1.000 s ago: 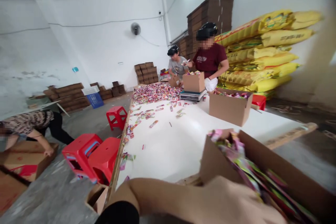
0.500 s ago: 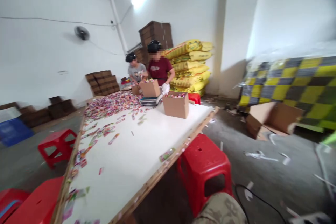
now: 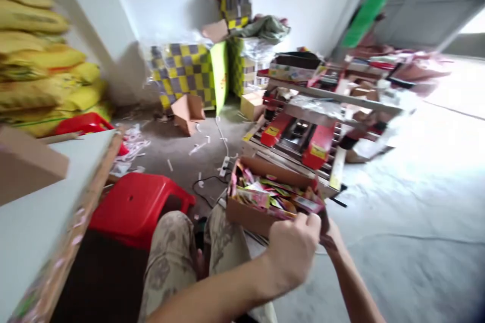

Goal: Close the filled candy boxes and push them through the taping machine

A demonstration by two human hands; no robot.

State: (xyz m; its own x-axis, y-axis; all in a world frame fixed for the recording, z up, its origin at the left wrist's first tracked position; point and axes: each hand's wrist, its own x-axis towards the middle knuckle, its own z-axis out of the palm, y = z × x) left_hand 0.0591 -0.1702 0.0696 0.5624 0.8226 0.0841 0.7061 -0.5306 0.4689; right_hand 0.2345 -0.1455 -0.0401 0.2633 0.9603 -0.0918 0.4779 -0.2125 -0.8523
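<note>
An open cardboard box (image 3: 252, 217) filled with small colourful packets (image 3: 276, 194) is in front of my knees, to their right. My left hand (image 3: 293, 247) is closed at the box's near right corner, its knuckles up. What its fingers grip there, if anything, is hidden. Just beyond it, my right hand (image 3: 330, 234) is at the right end of the box. Blur and the box end hide most of its fingers.
A roller conveyor machine (image 3: 299, 141) with red parts stands behind the box. Left of my legs are a red stool (image 3: 132, 207) and a white table (image 3: 49, 232) bearing another carton (image 3: 30, 166). A power strip (image 3: 225, 166), cables and paper scraps lie on the floor.
My view has swung right, away from the long table and the two co-workers. Both my hands and the packet-filled box have come into view.
</note>
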